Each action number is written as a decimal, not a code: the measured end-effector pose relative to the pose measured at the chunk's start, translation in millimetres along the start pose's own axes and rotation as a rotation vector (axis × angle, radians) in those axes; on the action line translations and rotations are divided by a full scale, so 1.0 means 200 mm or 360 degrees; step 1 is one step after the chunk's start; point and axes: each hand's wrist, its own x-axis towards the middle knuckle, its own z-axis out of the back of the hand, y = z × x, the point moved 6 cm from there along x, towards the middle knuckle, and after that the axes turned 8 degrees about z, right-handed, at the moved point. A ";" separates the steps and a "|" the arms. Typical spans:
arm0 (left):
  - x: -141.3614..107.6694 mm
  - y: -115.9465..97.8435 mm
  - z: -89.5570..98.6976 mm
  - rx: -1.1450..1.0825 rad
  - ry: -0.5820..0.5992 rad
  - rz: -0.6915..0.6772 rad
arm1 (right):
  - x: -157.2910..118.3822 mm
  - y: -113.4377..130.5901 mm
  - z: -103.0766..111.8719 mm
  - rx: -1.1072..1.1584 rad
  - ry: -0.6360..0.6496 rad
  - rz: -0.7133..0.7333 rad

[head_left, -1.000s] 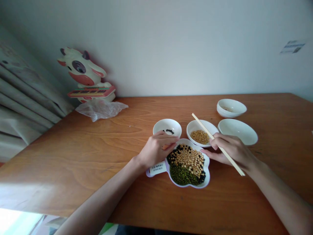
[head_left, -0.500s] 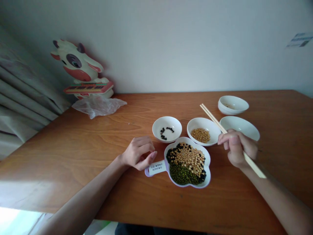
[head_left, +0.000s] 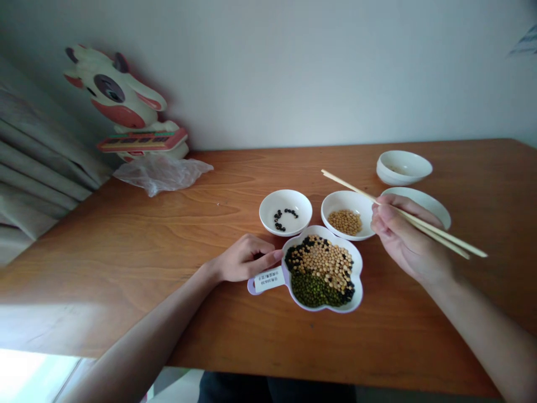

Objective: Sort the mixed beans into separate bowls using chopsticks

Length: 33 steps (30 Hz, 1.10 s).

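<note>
A white flower-shaped dish (head_left: pixel 357 267) with a labelled purple handle holds green mung beans (head_left: pixel 315 289), pale yellow soybeans (head_left: pixel 326 258) and some black beans. My left hand (head_left: pixel 247 259) lies beside the handle, fingers curled, with thumb and forefinger at the dish's left rim. My right hand (head_left: pixel 409 238) is closed around wooden chopsticks (head_left: pixel 347 185), whose tips point left over the table with nothing between them. Behind the dish stand a white bowl (head_left: pixel 268 218) with several black beans and another bowl (head_left: pixel 333 200) with soybeans, its right edge close to my right hand.
Farther right, a white bowl (head_left: pixel 432 206) is partly covered by my right hand. Behind it stands a bowl (head_left: pixel 398 178) with a little something at its bottom. A cow toy with a keyboard (head_left: pixel 142 140) and a clear plastic bag (head_left: pixel 163 176) sit at the back left.
My left hand has moved right, its thumb now reaching the dish rim. My right hand has turned, swinging the chopstick tips left and the rear ends up. The view has shifted slightly.
</note>
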 end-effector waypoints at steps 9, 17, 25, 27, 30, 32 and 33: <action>0.02 0.00 -0.01 0.0003 -0.0085 0.0024 | -0.04 0.04 -0.03 0.0095 0.0087 -0.0002; 0.03 0.01 -0.03 0.0207 -0.0187 0.0011 | -0.10 0.07 -0.06 -0.0057 0.0180 0.0035; 0.04 -0.02 -0.04 0.0408 -0.0248 0.0012 | -0.11 0.09 -0.04 -0.0044 -0.0149 0.0200; 0.04 -0.02 -0.04 0.0425 -0.0234 0.0012 | -0.11 0.09 -0.04 -0.0041 -0.0151 0.0156; 0.05 -0.03 -0.04 0.0443 -0.0217 0.0018 | -0.12 0.08 -0.06 -0.0061 -0.0033 0.0044; 0.05 -0.03 -0.04 0.0453 -0.0214 0.0031 | -0.12 0.07 -0.08 -0.0080 0.0080 -0.0028; 0.05 -0.03 -0.04 0.0455 -0.0214 0.0040 | -0.13 0.06 -0.09 -0.0088 0.0141 -0.0054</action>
